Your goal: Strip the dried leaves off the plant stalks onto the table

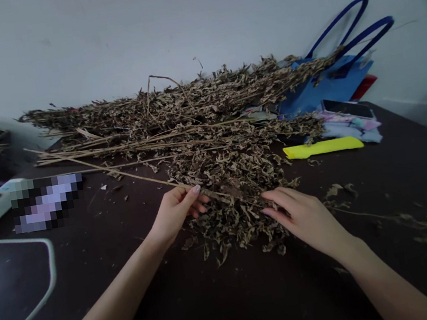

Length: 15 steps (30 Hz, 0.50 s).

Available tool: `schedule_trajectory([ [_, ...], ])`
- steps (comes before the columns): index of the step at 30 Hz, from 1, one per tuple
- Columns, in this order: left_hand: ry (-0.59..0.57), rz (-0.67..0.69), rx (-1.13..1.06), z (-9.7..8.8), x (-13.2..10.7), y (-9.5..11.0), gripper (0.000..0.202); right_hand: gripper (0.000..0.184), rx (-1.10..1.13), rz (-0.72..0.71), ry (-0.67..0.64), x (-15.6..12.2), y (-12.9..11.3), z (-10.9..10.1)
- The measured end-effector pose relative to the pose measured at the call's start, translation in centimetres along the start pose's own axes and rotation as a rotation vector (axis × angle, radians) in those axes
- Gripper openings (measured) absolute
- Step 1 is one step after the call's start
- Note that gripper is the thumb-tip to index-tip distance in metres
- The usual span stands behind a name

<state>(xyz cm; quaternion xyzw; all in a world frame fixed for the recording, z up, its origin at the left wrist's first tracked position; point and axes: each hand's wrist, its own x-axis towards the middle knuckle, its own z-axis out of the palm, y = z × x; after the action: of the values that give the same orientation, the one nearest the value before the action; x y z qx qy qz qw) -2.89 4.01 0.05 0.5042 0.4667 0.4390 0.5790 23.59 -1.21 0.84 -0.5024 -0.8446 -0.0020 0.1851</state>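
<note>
So in the head view you had one dried stalk (136,176) running on a diagonal, its bare end pointing off to the far left and its long axis sloping down to the right, into the leaf pile (239,225) in front of you. Your left hand (176,208) had it pinched between thumb and fingers, other fingers loosely curled. Your right hand (301,211) was at the pile's right side, fingers half bent with a gap to the thumb, touching leaves; couldn't tell if it actually gripped anything. Roomwise, bare dark tabletop (187,303) stretched between your forearms and the near side of the pile, while a white cord (51,270) looped at far left and a loose sprig (386,217) lay right of your right hand. Behind the pile, a stalk bundle (189,102) ran sideways along the pale wall (138,32), with a blue bag (307,90) at its right end. Nearer you were a phone (346,108) on some cloth (372,133) and a yellow strip (324,147), with the table's right edge slanting past them.
</note>
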Motion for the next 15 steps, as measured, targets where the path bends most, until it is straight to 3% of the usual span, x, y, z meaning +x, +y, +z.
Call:
schedule_trajectory([
  [15,-0.115,0.115,0.176,-0.23,-0.04,0.65,0.024,0.022,0.049,0.007,-0.029,0.1,0.47,-0.15],
])
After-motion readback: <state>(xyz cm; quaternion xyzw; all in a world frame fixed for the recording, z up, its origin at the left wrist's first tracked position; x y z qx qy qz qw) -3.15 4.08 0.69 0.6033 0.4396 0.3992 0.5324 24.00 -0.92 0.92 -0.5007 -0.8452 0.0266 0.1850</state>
